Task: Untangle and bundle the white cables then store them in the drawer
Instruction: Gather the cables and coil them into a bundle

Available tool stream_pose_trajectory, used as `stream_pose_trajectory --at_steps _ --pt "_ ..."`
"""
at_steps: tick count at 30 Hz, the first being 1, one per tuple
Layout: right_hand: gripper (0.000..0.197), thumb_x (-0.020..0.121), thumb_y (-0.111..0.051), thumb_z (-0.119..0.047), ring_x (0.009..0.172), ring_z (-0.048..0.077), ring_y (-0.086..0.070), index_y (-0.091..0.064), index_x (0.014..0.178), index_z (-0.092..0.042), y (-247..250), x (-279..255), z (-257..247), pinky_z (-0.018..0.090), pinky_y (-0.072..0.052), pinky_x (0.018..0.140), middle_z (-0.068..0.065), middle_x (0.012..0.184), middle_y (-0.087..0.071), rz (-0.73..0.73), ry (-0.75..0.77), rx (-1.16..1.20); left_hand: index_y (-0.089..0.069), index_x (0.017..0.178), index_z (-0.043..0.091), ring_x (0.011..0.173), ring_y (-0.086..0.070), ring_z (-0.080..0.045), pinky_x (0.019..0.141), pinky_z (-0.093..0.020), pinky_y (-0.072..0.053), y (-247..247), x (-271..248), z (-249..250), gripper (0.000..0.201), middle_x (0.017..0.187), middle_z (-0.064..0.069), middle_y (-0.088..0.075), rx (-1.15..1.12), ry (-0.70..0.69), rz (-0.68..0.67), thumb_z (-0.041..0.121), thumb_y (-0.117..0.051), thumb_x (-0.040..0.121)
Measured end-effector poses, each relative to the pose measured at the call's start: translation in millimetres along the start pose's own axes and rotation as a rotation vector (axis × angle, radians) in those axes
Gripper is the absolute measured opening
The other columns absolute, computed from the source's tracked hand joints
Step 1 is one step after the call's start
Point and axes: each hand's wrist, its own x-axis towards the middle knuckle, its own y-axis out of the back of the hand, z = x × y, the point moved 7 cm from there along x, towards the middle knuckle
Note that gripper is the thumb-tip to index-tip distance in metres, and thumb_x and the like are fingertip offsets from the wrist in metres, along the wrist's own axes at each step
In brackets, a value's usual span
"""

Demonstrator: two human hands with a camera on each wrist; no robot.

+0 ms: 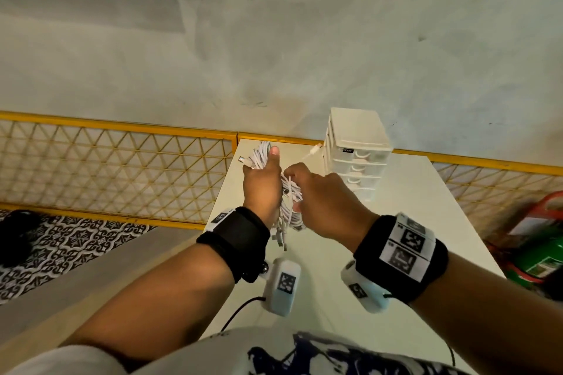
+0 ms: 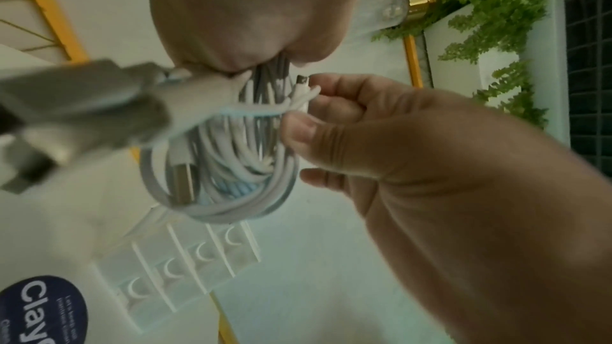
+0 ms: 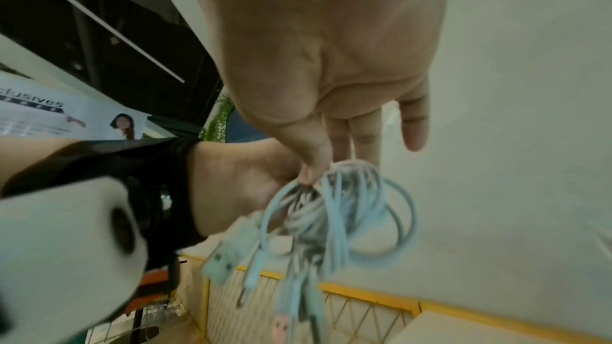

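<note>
Head view: white cables [image 1: 289, 192] wound into a long coil, held above the bench [image 1: 426, 207], left of the drawer unit [image 1: 355, 149]. Left hand [image 1: 262, 189] wrapped round the coil, thumb laid along the loops at its far end. Right hand [image 1: 320, 201] just beside it, fingers [image 1: 294, 172] curled, pinching a strand at the coil's middle. Plug ends hanging from the near end of the coil. One loose plug [image 1: 313, 151] sticking out toward the drawer unit. All drawers of the unit closed.

Left wrist view: coil of many white loops, one strand crossing them sideways. Right-hand fingers [image 2: 331, 103] pinching that strand together with a small plug tip. USB plug [image 2: 185, 179] lying inside the loops. Drawer unit [image 2: 172, 271] below the coil.

Right wrist view: loops blurred, bluish-white, plugs dangling. Thumb and index pinching the loops; little finger [image 3: 414, 124] straight, apart from the coil.
</note>
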Motion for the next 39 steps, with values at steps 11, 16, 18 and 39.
stream_pose_trajectory --at_steps 11,16,18,39 --pt "0.059 0.089 -0.029 -0.043 0.126 0.026 -0.042 -0.044 0.138 -0.014 -20.3 -7.6 5.4 0.043 -0.037 0.099 0.007 0.139 -0.045 0.248 0.076 0.224 -0.060 0.117 0.000 0.103 -0.062 -0.039 0.098 -0.060 -0.045 -17.7 -18.0 10.2 0.068 0.101 -0.019 -0.057 -0.210 0.132 -0.191 0.057 -0.064 0.079" --pt "0.060 0.088 -0.050 -0.038 0.124 0.028 -0.044 -0.037 0.142 -0.014 -25.4 -2.3 11.5 0.046 -0.045 0.096 0.009 0.139 -0.040 0.174 0.097 0.149 -0.060 0.110 0.007 0.098 -0.061 -0.036 0.099 -0.058 -0.045 -19.0 -17.2 7.2 0.054 0.097 -0.019 -0.055 -0.245 0.163 -0.219 0.052 -0.066 0.081" --pt "0.061 0.086 -0.056 -0.028 0.121 0.030 -0.046 -0.035 0.142 -0.012 -27.9 -0.2 17.5 0.048 -0.047 0.093 0.011 0.139 -0.039 0.123 0.118 0.126 -0.059 0.109 0.008 0.096 -0.061 -0.036 0.095 -0.053 -0.049 -20.0 -20.5 4.9 0.047 0.091 -0.016 -0.057 -0.249 0.171 -0.229 0.045 -0.067 0.082" --pt "0.135 0.047 -0.079 -0.064 0.147 0.021 0.012 0.000 0.150 -0.028 -23.8 -15.6 85.6 0.053 0.008 0.115 -0.001 0.162 0.001 0.109 -0.370 0.195 -0.068 0.051 0.017 0.050 -0.061 -0.021 0.061 -0.030 -0.053 -72.7 -49.9 -2.9 0.038 0.054 -0.005 -0.060 -0.050 0.141 -0.460 0.014 -0.063 0.088"
